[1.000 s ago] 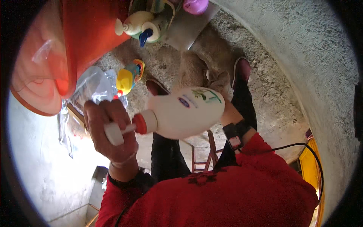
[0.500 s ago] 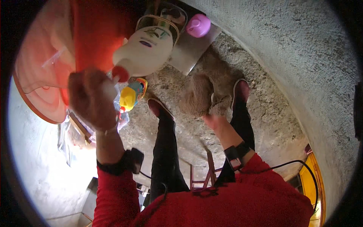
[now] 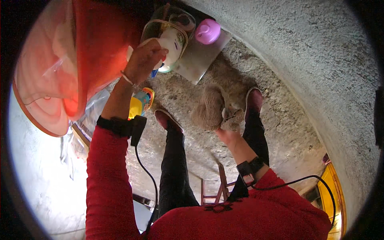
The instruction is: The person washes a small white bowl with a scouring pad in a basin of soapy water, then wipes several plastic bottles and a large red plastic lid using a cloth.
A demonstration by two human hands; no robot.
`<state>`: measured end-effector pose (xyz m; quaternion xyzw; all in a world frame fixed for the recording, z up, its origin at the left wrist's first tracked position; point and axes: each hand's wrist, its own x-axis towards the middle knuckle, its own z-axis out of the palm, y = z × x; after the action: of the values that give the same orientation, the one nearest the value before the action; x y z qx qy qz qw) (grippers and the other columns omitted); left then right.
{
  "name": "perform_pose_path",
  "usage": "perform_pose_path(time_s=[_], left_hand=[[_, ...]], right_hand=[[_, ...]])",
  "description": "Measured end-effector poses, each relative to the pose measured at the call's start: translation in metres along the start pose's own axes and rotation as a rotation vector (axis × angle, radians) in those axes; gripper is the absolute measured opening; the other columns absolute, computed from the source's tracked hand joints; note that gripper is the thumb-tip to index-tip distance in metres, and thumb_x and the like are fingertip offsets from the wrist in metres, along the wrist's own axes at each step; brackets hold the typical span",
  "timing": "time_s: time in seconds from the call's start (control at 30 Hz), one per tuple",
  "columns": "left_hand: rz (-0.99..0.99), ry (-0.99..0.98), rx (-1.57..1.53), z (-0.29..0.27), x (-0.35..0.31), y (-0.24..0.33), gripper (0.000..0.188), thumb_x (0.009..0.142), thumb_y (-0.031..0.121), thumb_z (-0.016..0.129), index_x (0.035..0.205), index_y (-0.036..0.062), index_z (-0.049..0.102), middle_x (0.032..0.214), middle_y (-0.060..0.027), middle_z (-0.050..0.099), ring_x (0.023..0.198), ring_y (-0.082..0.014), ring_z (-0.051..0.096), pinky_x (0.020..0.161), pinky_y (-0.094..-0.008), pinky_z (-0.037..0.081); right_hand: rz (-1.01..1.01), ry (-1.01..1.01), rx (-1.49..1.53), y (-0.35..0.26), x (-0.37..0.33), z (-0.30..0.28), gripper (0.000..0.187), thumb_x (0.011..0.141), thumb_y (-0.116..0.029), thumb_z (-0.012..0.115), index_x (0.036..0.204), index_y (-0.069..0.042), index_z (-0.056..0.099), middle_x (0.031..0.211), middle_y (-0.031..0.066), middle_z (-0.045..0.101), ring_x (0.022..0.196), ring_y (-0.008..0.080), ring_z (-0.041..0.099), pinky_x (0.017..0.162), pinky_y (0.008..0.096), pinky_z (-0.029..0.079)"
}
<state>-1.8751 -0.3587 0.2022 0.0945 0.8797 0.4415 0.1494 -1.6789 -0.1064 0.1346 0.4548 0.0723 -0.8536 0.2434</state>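
Observation:
My left hand (image 3: 145, 60) is closed around the top of a large white plastic bottle (image 3: 174, 43). A bit of red, seemingly its cap, shows by the fingers. The bottle is next to a clear container with a wire-like rim (image 3: 151, 31); whether it stands inside or in front, I cannot tell. Low between my feet, my right hand (image 3: 229, 136) grips a shaggy grey-brown cloth (image 3: 209, 106), which hangs bunched above the rough floor. The fingers of that hand are mostly hidden by the cloth.
A pink jug (image 3: 208, 31) stands on a flat grey board (image 3: 200, 60) by the curved wall. Red plastic tubs (image 3: 98, 60) fill the left. A yellow bottle with a blue label (image 3: 140, 103) is near my left foot. Behind me is a wooden stool (image 3: 222, 180).
My left hand has gone forward and to the right. The white bottle has moved away from me, down beside the clear container. My right hand and the cloth have barely shifted.

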Motion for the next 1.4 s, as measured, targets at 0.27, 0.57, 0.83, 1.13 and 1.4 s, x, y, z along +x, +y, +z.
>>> perform_pose_path(time_s=[0.27,0.57,0.83,1.13,1.4], left_hand=[[0.207,0.026,0.418,0.019,0.053,-0.062,0.028,0.087,0.029,0.043,0.102,0.0050,0.045,0.078,-0.0113,0.057,0.076,-0.0251,0.057,0.070,-0.0327,0.043],[0.091,0.053,0.428,0.047,0.055,-0.055,0.019,0.084,0.019,0.044,0.096,0.0047,0.048,0.085,-0.0163,0.055,0.084,-0.0319,0.053,0.075,-0.0375,0.041],[0.022,-0.039,0.769,0.064,0.039,-0.076,0.027,0.077,0.021,0.051,0.098,0.0030,0.051,0.100,-0.0150,0.051,0.096,-0.0313,0.048,0.083,-0.0379,0.039],[-0.084,0.204,0.771,0.137,0.101,-0.011,0.040,0.072,0.025,0.058,0.104,0.0014,0.049,0.106,-0.0136,0.052,0.096,-0.0341,0.050,0.086,-0.0403,0.039],[-0.330,-0.008,0.358,0.135,0.082,-0.039,0.036,0.075,0.021,0.055,0.105,0.0012,0.048,0.095,-0.0170,0.056,0.089,-0.0317,0.055,0.076,-0.0385,0.045]], right_hand=[[-0.032,-0.045,-0.048,0.000,-0.002,-0.013,0.029,0.081,-0.033,0.049,0.107,-0.018,0.051,0.104,-0.0006,0.055,0.101,0.0195,0.050,0.088,0.0424,0.038],[-0.012,0.052,-0.021,-0.006,0.003,0.008,0.019,0.082,-0.031,0.050,0.097,-0.021,0.055,0.087,-0.0052,0.060,0.082,0.0139,0.056,0.080,0.0395,0.041],[0.040,0.060,0.010,-0.017,0.000,-0.009,0.029,0.082,-0.031,0.048,0.106,-0.016,0.052,0.103,0.0011,0.055,0.096,0.0199,0.051,0.086,0.0395,0.039],[0.065,0.016,0.033,-0.022,-0.009,-0.010,0.031,0.082,-0.026,0.048,0.108,-0.010,0.051,0.112,0.0049,0.052,0.106,0.0218,0.046,0.091,0.0416,0.035],[0.000,-0.128,-0.157,-0.037,-0.001,-0.046,0.030,0.081,-0.025,0.051,0.105,-0.006,0.051,0.109,0.0039,0.053,0.102,0.0223,0.049,0.088,0.0353,0.039]])
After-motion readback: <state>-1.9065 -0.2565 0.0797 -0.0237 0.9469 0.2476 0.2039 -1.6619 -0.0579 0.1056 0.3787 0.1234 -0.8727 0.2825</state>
